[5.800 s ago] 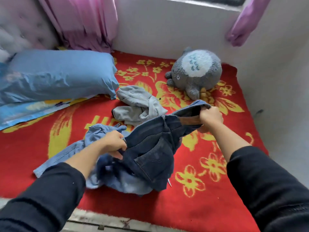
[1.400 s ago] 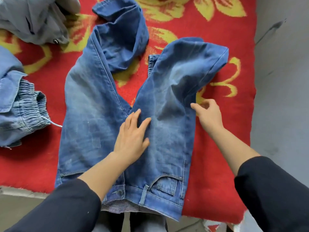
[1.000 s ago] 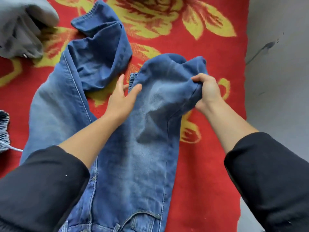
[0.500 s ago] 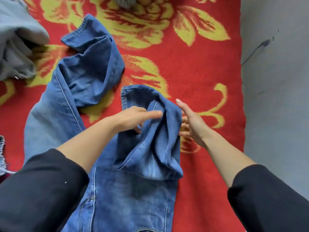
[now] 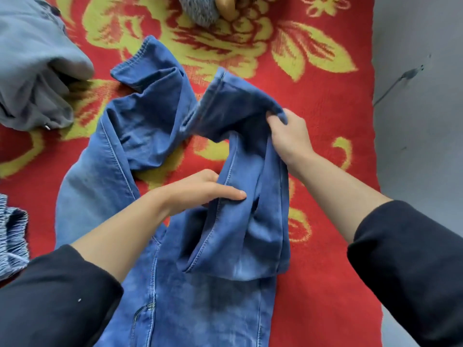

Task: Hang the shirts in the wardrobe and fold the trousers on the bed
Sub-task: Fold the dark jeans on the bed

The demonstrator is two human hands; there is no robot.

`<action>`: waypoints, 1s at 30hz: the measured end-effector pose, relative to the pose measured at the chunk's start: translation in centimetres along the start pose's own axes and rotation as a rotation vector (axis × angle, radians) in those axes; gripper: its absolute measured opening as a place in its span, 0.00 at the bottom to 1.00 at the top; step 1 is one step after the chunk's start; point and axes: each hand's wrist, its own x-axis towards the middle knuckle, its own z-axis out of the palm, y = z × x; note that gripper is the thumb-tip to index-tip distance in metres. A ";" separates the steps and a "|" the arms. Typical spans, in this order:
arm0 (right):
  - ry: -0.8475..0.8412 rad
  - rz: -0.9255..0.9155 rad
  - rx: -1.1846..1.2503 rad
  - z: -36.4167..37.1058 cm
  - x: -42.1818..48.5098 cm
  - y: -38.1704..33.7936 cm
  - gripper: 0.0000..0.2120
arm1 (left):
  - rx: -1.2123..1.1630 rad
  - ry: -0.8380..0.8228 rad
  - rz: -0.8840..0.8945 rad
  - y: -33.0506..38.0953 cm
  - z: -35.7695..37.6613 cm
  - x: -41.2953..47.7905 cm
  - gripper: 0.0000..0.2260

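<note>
Blue jeans (image 5: 195, 291) lie on the red and yellow flowered bed cover (image 5: 323, 96), waist toward me. The left leg bends over itself at the upper left. The right leg is doubled back, its hem lifted at the top. My right hand (image 5: 288, 136) grips that leg's outer edge near the hem. My left hand (image 5: 200, 189) has its fingers tucked under the leg's inner seam, thumb lying straight on top, pinching the fold.
A grey garment (image 5: 35, 71) lies bunched at the upper left. A light blue piece with an elastic waistband (image 5: 12, 236) shows at the left edge. A grey plush toy (image 5: 200, 7) peeks in at the top. A grey wall (image 5: 421, 121) runs along the bed's right side.
My right hand went from flat beside the folded leg to gripping its edge and lifting the hem outward. My left hand slid under the inner seam.
</note>
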 end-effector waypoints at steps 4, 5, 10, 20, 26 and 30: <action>0.195 -0.101 0.373 -3.1 5.0 -5.5 0.11 | -0.324 0.374 0.320 5.2 -3.3 1.1 0.09; 0.230 -0.111 0.376 -3.9 6.3 -6.5 0.14 | -0.307 0.538 0.390 6.5 -4.3 2.0 0.10; 0.341 0.037 -0.187 -5.4 9.1 -3.8 0.28 | 0.116 0.908 0.294 5.1 -6.9 5.1 0.32; 0.014 0.130 -0.791 3.5 2.6 4.2 0.32 | 0.700 1.164 0.156 -10.2 -7.2 0.2 0.31; -0.151 -0.197 -0.616 10.7 3.4 -1.9 0.22 | 0.283 1.193 -0.076 -11.4 -12.5 -0.6 0.38; -0.098 -0.285 -0.440 16.0 4.2 -6.5 0.19 | 0.331 0.986 -0.042 -12.4 -14.6 -1.0 0.33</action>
